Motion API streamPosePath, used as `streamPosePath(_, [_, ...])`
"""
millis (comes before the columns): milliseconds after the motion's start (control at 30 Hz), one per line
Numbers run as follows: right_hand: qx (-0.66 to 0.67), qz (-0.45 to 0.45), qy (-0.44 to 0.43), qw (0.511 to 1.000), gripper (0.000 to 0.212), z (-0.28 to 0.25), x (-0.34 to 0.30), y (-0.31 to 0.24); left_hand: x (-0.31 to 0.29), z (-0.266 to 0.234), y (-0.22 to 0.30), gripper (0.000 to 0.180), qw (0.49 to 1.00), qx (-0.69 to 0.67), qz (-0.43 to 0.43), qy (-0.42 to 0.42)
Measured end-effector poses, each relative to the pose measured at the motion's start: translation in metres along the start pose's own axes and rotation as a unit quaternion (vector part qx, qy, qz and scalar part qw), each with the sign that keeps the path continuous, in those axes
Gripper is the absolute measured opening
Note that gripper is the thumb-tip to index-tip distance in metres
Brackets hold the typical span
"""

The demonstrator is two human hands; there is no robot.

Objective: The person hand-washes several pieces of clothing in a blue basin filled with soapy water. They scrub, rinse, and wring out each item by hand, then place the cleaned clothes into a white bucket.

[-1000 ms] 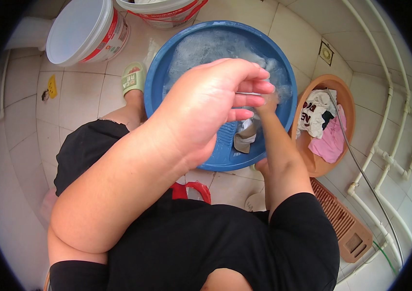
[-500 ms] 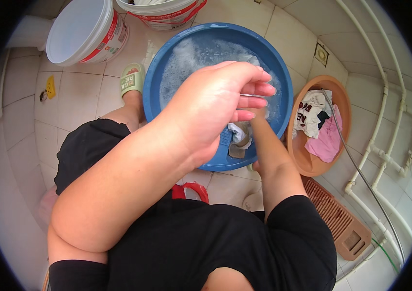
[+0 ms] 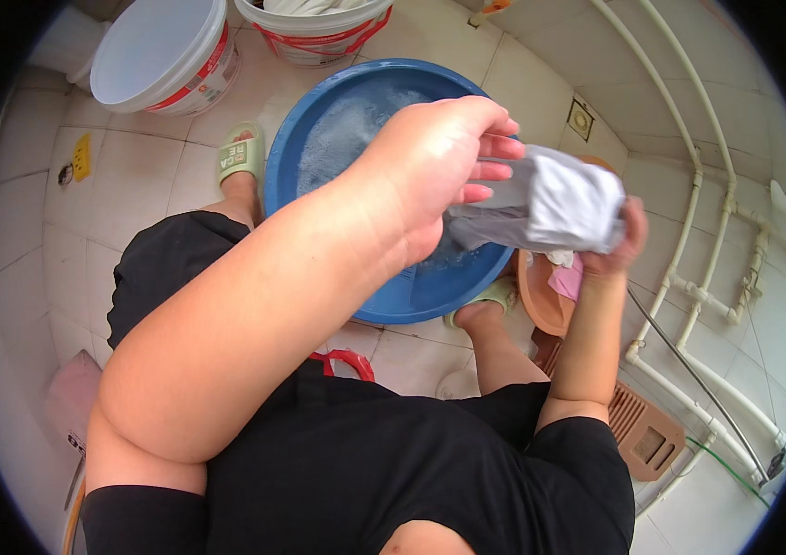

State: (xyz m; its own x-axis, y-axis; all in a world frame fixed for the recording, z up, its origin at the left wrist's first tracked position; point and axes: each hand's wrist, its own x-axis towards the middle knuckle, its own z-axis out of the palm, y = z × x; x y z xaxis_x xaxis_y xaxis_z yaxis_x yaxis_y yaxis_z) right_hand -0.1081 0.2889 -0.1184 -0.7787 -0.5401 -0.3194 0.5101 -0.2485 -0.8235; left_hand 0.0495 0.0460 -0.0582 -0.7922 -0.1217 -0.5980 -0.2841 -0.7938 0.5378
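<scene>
My right hand [image 3: 622,242] is closed on one end of a pale grey cloth [image 3: 573,199], lifted at the right side of the blue basin [image 3: 284,148]. The cloth is blurred by motion and stretches leftward behind my left hand; its far end hangs over the basin, so its kind is unclear. My left hand [image 3: 444,153] is raised over the basin's middle, fingers loosely bent and apart, with nothing seen in them. Soapy water [image 3: 347,129] with white foam fills the basin, partly hidden by my left forearm.
An orange tub [image 3: 541,301] holding pink and white clothes stands right of the basin, largely covered by the cloth and my right arm. Near it lies a brown washboard [image 3: 647,430]. White buckets [image 3: 157,55] stand at the far left. Pipes [image 3: 680,268] run along the right wall.
My right hand has come up out of the basin and moved right, lifting the grey cloth. My left hand stays raised, shifted slightly. The view has turned a little.
</scene>
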Motion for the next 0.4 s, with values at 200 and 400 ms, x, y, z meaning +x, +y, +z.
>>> streamPosePath(200, [0.07, -0.045, -0.126, 0.988, 0.056, 0.03, -0.028, -0.058, 0.003, 0.002, 0.003, 0.023, 1.0, -0.004, 0.002, 0.002])
streamPosePath(400, [-0.288, 0.069, -0.01, 0.955, 0.048, 0.021, 0.022, 0.004, 0.004, 0.001, -0.001, 0.024, 1.0, -0.014, -0.012, -0.009])
